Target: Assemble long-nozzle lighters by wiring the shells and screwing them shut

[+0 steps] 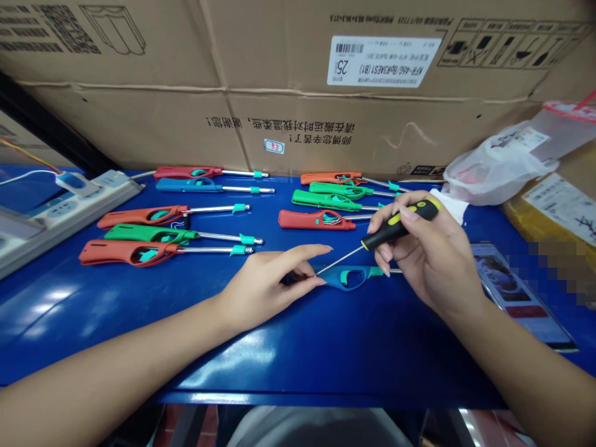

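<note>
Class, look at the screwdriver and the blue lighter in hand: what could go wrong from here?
The screwdriver might slip and jab the left hand, whose fingertips sit right beside its tip.

The near blue lighter may twist under pressure, since the left hand grips it at one end.

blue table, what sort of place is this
Probably a small workshop: lighters lie in two groups, the right hand holds a screwdriver, and a power strip sits at the left.
</note>
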`<state>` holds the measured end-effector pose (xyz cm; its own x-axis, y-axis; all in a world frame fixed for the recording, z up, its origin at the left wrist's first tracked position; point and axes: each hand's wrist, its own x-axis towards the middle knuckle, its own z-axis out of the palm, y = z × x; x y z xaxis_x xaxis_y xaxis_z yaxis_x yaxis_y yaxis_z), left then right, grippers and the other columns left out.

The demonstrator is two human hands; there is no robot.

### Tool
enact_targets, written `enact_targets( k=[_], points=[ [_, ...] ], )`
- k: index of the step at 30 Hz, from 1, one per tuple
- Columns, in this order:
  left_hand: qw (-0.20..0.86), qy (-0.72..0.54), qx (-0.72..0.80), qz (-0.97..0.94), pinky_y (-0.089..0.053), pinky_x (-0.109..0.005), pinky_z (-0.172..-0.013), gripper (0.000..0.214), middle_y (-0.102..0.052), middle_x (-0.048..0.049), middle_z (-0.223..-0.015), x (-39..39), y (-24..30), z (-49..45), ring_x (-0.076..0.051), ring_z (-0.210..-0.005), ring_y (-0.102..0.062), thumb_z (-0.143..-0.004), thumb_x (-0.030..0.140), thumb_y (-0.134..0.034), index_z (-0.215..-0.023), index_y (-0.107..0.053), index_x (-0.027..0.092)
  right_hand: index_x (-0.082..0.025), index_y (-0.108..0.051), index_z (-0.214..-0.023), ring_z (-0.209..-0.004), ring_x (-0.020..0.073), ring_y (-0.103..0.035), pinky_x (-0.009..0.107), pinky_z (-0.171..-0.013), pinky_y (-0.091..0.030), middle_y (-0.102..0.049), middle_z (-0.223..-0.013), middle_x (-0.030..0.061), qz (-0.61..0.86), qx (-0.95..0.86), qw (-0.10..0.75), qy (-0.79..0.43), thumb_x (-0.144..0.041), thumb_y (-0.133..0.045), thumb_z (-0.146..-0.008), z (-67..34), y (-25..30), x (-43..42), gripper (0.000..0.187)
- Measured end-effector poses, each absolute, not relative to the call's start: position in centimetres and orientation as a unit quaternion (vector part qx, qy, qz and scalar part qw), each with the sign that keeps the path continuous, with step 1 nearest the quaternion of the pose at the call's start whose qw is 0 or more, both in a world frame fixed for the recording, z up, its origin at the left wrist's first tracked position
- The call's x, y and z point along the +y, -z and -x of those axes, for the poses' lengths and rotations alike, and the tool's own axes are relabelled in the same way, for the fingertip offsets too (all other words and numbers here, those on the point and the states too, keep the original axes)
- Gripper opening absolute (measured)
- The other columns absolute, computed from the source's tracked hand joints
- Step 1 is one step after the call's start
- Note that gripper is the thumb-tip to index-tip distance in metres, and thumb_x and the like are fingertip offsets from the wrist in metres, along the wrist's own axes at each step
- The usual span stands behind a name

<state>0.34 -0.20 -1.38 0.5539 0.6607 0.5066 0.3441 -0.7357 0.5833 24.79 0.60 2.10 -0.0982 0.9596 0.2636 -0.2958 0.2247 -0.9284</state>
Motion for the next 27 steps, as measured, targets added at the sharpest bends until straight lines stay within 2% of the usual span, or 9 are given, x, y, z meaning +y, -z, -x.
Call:
enact_targets(
  k=[11,18,27],
  points=[
    [0.193,-0.370,0.285,-0.863,-0.057,-0.016,-0.081,0.043,-0.077,0.0043,-0.085,-0.11,1.65,-0.40,-0.008,-0.072,-0.071,-0.092,0.014,-0.075,-0.133,-0.062,0.016,-0.026,-0.058,-0.094,-0.050,0.0119,-0.061,0.026,-0.041,-0.052,-0.073,-0.083,-0.0002,0.343,-0.529,0.569,-0.527,-0.031,-0.070,-0.095,-24.70,-1.96,0.57,0.013],
    [0.109,-0.367,0.270,-0.883,-0.055,-0.019,-0.074,0.038,-0.075,0.0036,-0.086,-0.02,1.65,-0.07,-0.009,-0.071,-0.070,-0.095,0.015,-0.072,-0.132,-0.061,0.017,-0.028,-0.053,-0.096,-0.050,0.0114,-0.060,0.025,-0.038,-0.053,-0.069,-0.084,-0.0023,0.365,-0.537,0.559,-0.515,-0.037,-0.074,-0.093,-24.47,-2.20,0.32,0.022],
    [0.108,-0.362,0.273,-0.885,-0.052,-0.018,-0.070,0.038,-0.072,0.0041,-0.083,0.11,1.61,-0.18,-0.009,-0.069,-0.066,-0.095,0.014,-0.070,-0.132,-0.061,0.017,-0.028,-0.055,-0.108,-0.057,0.0117,-0.062,0.026,-0.043,-0.060,-0.069,-0.094,-0.0002,0.354,-0.562,0.538,-0.519,-0.025,-0.071,-0.094,-24.78,-1.82,0.04,0.021]
  ],
)
